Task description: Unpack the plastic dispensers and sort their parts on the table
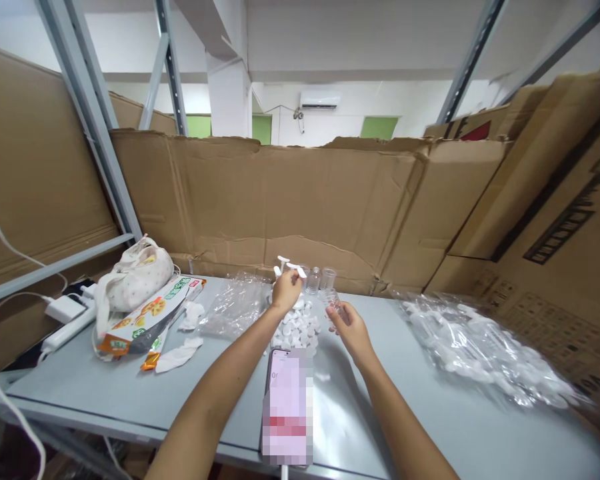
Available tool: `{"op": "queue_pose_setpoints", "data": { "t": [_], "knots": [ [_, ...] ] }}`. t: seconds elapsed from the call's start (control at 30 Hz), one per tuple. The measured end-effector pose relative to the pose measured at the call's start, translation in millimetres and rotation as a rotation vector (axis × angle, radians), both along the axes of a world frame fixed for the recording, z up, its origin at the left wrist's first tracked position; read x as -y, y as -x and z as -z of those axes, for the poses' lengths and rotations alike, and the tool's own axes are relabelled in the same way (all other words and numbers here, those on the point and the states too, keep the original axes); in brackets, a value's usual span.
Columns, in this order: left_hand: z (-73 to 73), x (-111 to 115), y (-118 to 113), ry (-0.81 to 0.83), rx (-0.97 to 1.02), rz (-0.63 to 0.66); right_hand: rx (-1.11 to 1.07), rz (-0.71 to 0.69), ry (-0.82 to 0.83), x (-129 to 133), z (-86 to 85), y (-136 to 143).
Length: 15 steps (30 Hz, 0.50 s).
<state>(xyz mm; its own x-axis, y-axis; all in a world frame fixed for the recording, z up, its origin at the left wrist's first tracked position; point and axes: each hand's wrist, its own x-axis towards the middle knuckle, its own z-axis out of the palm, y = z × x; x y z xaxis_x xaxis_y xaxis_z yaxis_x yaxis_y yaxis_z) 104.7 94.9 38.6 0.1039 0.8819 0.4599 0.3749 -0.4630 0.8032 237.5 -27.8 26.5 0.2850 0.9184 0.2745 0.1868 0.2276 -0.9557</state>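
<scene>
My left hand [287, 291] is closed, fingertips pinching a white plastic piece [294, 267] that looks like a pump top. More white T-shaped pieces [283, 259] stand up just behind it. Under and beside this hand lies a heap of small white plastic caps [297, 327]. In my right hand [351, 328], a small clear plastic bottle [331, 300] is gripped between thumb and fingers. Behind the hands stand a few clear containers, among them a bottle with a narrower neck [314, 278] and a wide cup-like one [329, 277].
A phone [287, 407] with a cable lies in front of the heap. To the left are a crumpled clear bag [237, 305], a printed box [153, 313], a cloth bag [135, 273] and a power strip [67, 331]. A clear bag of white parts [485, 350] lies right. Cardboard [290, 200] walls the back.
</scene>
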Motion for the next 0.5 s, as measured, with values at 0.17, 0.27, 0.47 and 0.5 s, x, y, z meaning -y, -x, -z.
{"op": "queue_pose_setpoints", "data": {
  "t": [0.17, 0.27, 0.47, 0.5],
  "knots": [
    [-1.3, 5.6, 7.8, -0.009, -0.166, -0.070, -0.012, -0.012, 0.013, 0.0, 0.1, 0.9],
    [-5.2, 11.6, 11.7, -0.004, -0.250, -0.112, 0.030, -0.006, -0.014, -1.9, 3.1, -0.8],
    [-5.4, 25.1, 19.8, 0.018, -0.331, -0.184, 0.159, 0.248, -0.069, -10.0, 12.3, -9.4],
    [-4.0, 27.8, 22.3, 0.017, -0.344, -0.188, 0.153, 0.276, -0.067, -12.2, 14.1, -11.1]
  ]
}}
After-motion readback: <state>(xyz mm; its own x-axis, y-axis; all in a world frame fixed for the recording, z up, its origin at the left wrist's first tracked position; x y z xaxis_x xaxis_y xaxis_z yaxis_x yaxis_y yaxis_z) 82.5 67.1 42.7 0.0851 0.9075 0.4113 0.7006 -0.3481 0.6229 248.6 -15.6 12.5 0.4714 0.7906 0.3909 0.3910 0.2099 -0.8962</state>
